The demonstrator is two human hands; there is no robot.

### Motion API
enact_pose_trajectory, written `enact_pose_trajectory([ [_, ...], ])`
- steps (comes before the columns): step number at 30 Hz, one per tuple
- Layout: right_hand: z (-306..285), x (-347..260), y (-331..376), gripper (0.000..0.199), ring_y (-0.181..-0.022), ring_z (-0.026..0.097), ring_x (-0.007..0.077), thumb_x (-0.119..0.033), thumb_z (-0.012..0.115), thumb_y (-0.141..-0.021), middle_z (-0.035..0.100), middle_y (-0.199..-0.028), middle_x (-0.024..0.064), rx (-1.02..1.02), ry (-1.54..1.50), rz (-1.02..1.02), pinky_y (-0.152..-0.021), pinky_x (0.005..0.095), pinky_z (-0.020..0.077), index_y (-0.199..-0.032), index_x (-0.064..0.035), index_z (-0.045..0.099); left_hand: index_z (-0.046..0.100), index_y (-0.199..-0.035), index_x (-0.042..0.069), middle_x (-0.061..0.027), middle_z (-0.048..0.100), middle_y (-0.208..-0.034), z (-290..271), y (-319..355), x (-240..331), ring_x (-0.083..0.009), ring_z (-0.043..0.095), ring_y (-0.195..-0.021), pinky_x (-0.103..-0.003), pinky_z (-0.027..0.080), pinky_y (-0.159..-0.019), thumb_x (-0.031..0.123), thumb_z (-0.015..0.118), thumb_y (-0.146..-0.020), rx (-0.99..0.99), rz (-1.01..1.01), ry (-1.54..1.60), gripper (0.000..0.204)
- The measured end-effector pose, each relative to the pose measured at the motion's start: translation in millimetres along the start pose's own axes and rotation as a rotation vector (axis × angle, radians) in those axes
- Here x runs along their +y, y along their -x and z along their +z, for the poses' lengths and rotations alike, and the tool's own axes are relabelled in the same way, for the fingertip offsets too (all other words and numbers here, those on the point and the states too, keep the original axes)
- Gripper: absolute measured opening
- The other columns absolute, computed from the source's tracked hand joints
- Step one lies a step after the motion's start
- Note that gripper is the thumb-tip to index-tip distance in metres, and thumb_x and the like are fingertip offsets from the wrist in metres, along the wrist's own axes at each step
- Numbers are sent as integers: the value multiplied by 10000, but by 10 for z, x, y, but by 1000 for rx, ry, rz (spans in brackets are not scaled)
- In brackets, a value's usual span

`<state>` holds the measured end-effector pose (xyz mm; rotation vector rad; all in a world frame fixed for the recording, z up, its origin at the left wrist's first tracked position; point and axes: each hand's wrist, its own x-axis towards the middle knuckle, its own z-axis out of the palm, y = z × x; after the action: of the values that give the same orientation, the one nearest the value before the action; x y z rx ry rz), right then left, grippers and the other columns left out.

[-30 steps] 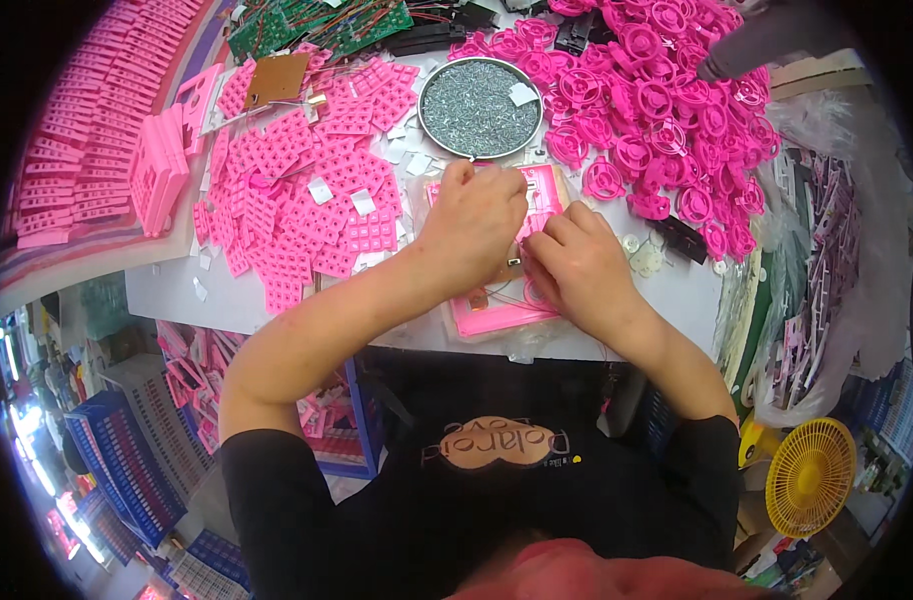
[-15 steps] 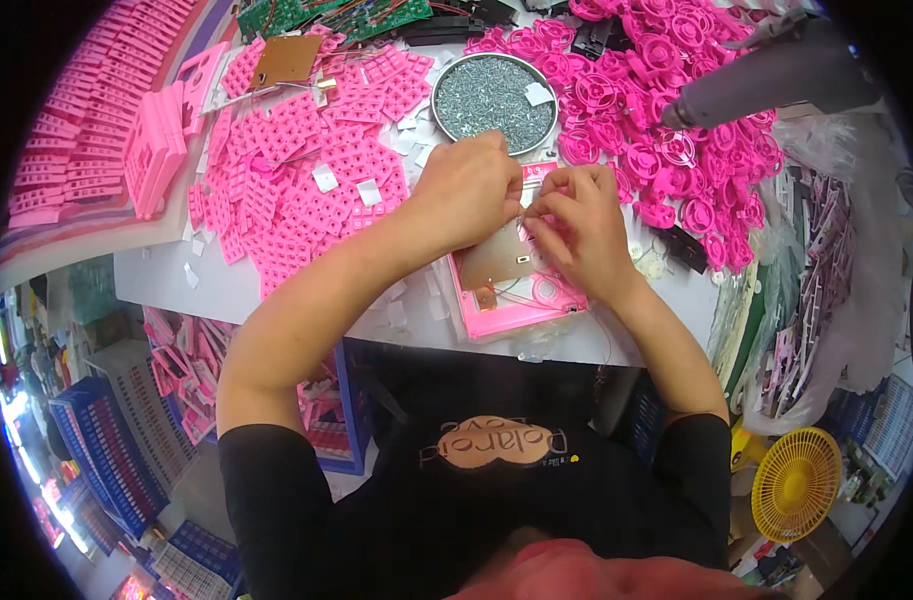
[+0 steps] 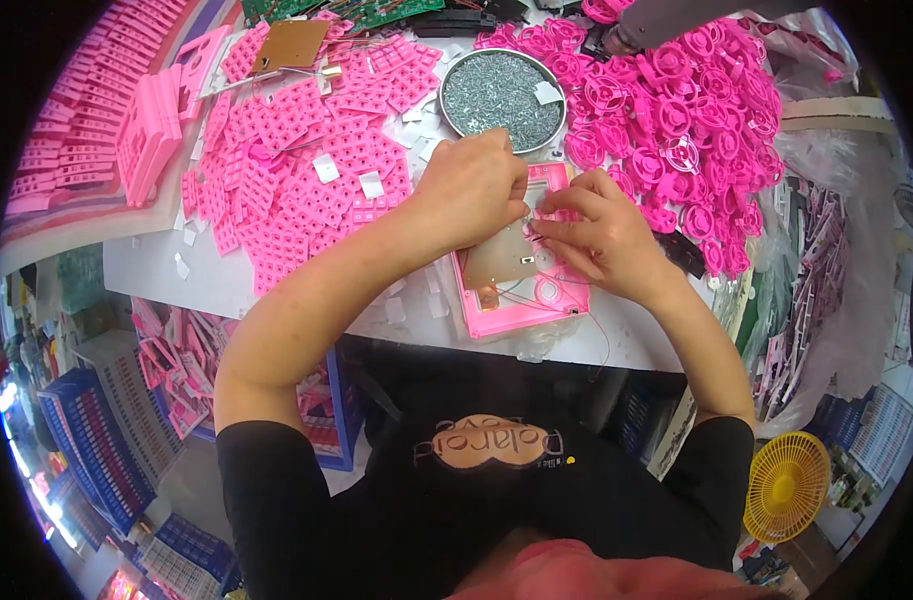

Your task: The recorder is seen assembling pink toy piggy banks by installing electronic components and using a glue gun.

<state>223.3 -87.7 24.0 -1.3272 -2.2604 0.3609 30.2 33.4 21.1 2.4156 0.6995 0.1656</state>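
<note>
Fitting parts into pink housing [image 3: 522,290] at table edge [image 3: 217,285]; left hand [image 3: 472,190] pressing down on circuit board [image 3: 502,262] | right hand [image 3: 602,235] pinching something small, kind not discernible | judged mid-assembly; housing open, wires loose; screw dish [image 3: 497,95] untouched

A tray-like casing [image 3: 522,290] is set on the table [image 3: 227,280] at its near edge, directly before the person; a thin board [image 3: 502,262] is laid inside it; the left hand [image 3: 469,190] is placed over its far left part and the right hand [image 3: 599,238] over its right part, fingertips meeting above it; a round dish of screws [image 3: 502,95] is placed just behind the hands; gridded pieces [image 3: 307,170] are spread to the left; ring-shaped parts [image 3: 677,120] are heaped to the right.
</note>
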Motion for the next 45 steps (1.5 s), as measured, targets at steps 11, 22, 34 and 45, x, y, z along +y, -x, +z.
enact_pose_trajectory([
  [11, -153, 102, -198, 206, -927, 590, 280, -107, 758, -774, 658, -1017, 45, -243, -41, -66, -760, 402, 521, -978, -84, 770, 712, -796, 67, -115, 615, -938, -47, -19, -77, -324, 645, -867, -446, 508, -760, 161, 750, -774, -8, 157, -82, 104],
  [22, 151, -336, -69, 296, -939, 592, 299, -67, 733, -777, 618, -1016, 91, -49, 194, 176, -792, 399, 515, -1070, -42, 694, 676, -883, 31, -126, 619, -958, 77, -73, -153, -321, 653, -872, -439, 525, -754, 133, 667, -845, 90, 327, -217, 110],
  [34, -20, -119, 74, 193, -855, 647, 303, -53, 672, -859, 705, -921, 128, 196, -146, 227, -777, 387, 520, -1039, -13, 729, 686, -950, 12, -120, 671, -857, -10, 157, -390, -308, 660, -845, -416, 505, -739, 182, 674, -891, 356, 34, -61, 180],
  [45, 245, -227, -503, 165, -706, 671, 302, -196, 737, -841, 684, -791, 105, 225, -242, 337, -623, 391, 513, -899, -43, 716, 686, -961, 11, -131, 685, -800, 133, 382, -91, -271, 656, -686, -374, 481, -614, 106, 680, -895, 477, -117, 538, 116],
])
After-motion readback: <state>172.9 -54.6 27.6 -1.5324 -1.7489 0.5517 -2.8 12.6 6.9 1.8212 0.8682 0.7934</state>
